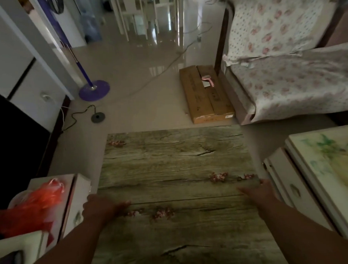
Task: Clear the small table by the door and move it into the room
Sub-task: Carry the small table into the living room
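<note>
Right in the middle, low in the view, sits the table [179,171], its wood-grain top printed with small pink blossoms and carrying nothing but two hands. Left hand [101,207] clamps the left edge, thumb lying across the top, fingers curled over the side and hidden below. Right hand [255,189] does the same on the right edge, thumb on top, fingers wrapped under the rim. Both forearms reach in from the bottom corners. Whether the legs touch the floor [146,73] cannot be told. Just left of the table stands a white cabinet [80,187] with an orange bag [42,199] on it; just right, a white unit [287,182] with a pale green-patterned top. Ahead, well apart on the glossy floor, lies a flat cardboard box [201,98] with a pink roller [207,80] resting on it, tucked against the sofa [286,71] under its floral cover. Off to the left, a purple mop [93,89] stands by the wall, a small dark round base [98,116] with a black cord near it, and a grey cable [166,67] snakes across the floor toward the far doorway.
</note>
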